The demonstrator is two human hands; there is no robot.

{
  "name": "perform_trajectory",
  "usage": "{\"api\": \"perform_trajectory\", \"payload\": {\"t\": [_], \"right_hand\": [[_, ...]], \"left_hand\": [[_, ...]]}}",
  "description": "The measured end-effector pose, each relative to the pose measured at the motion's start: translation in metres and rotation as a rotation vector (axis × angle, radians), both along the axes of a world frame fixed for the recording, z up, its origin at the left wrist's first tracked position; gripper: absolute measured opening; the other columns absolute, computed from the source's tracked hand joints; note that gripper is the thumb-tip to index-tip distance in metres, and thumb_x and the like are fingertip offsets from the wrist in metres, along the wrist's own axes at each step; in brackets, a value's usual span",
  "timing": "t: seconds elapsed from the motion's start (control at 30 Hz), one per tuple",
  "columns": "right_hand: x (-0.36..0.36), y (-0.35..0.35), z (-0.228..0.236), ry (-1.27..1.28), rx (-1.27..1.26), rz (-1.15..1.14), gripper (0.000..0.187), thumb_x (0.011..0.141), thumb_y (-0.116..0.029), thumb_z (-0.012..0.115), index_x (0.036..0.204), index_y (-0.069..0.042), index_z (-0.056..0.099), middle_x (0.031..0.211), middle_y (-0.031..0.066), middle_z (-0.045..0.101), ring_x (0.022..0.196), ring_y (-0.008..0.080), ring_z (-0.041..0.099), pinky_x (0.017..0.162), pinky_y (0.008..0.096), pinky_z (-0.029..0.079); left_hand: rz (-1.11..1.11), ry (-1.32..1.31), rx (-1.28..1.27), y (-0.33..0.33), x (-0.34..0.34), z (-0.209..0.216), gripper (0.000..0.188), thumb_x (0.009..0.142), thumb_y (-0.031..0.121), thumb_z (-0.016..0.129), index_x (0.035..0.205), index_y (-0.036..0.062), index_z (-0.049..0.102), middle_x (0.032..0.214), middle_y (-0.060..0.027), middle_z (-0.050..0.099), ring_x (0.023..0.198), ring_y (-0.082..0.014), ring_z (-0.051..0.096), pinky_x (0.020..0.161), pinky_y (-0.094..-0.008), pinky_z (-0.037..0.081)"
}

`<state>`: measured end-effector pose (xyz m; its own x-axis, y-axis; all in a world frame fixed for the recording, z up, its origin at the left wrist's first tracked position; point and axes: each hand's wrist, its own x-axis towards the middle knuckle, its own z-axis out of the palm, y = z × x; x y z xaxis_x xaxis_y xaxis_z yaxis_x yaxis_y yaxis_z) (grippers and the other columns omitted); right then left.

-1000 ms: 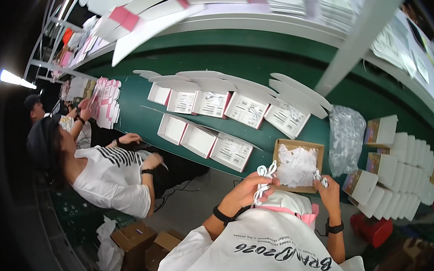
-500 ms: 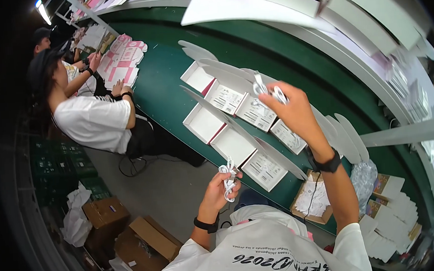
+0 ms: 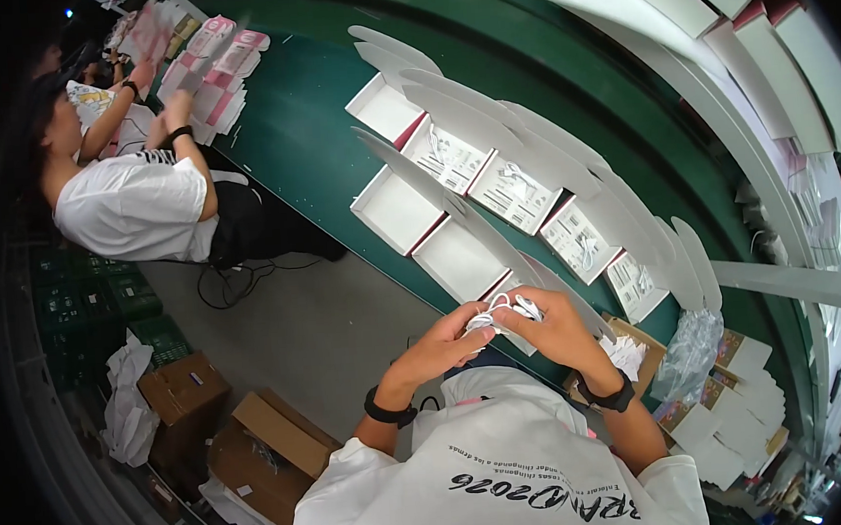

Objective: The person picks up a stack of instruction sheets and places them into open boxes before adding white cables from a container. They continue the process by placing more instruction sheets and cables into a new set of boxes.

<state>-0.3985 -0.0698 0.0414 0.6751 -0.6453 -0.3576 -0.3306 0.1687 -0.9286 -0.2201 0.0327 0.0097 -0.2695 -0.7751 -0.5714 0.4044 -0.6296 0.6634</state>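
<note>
My left hand (image 3: 442, 344) and my right hand (image 3: 562, 334) meet close in front of my body, at the table's near edge. Bundled white cables (image 3: 506, 309) are held between the fingers of both hands; how they are split between the two is partly hidden. Just beyond lie open white boxes in two rows. In the back row, an insert-filled box (image 3: 516, 195) has a white cable on top, as do its neighbours. The front row's left box (image 3: 400, 209) and middle box (image 3: 461, 258) show bare insides. My hands partly cover the front row's right box.
The boxes stand on a green table (image 3: 301, 111). A carton of white papers (image 3: 650, 354), a clear plastic bag (image 3: 688, 354) and stacked flat white boxes (image 3: 738, 416) are at right. Two co-workers at left handle pink-and-white packaging (image 3: 221, 77). Brown cartons (image 3: 269, 455) stand on the floor.
My right hand has come back from over the back row to meet my left, cables still in hand. White cables now show on the back-row boxes. The view has shifted.
</note>
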Motion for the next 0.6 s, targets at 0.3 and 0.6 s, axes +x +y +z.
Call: {"api": "perform_trajectory", "payload": {"t": [0.3,0.6], "right_hand": [[-0.079,0.055,-0.027,0.067,0.381,-0.352,0.017,0.090,-0.018,0.063,0.094,-0.002,0.065,0.076,0.0012,0.065,0.059,0.0029,0.050,0.051,0.0192,0.039],[-0.105,0.077,-0.020,0.048,0.400,-0.620,0.019,0.090,-0.018,0.062,0.101,-0.002,0.063,0.076,0.0015,0.064,0.059,0.0035,0.050,0.051,0.0200,0.040]], "left_hand": [[-0.023,0.135,0.212,0.020,0.000,-0.043,0.028,0.099,0.022,0.047,0.116,0.0010,0.054,0.077,-0.0048,0.059,0.047,-0.0046,0.041,0.042,-0.0191,0.032],[0.024,0.155,0.289,0.011,-0.021,-0.066,0.028,0.096,0.017,0.047,0.120,0.0028,0.051,0.082,-0.0059,0.059,0.051,-0.0079,0.046,0.042,-0.0226,0.036]]}}
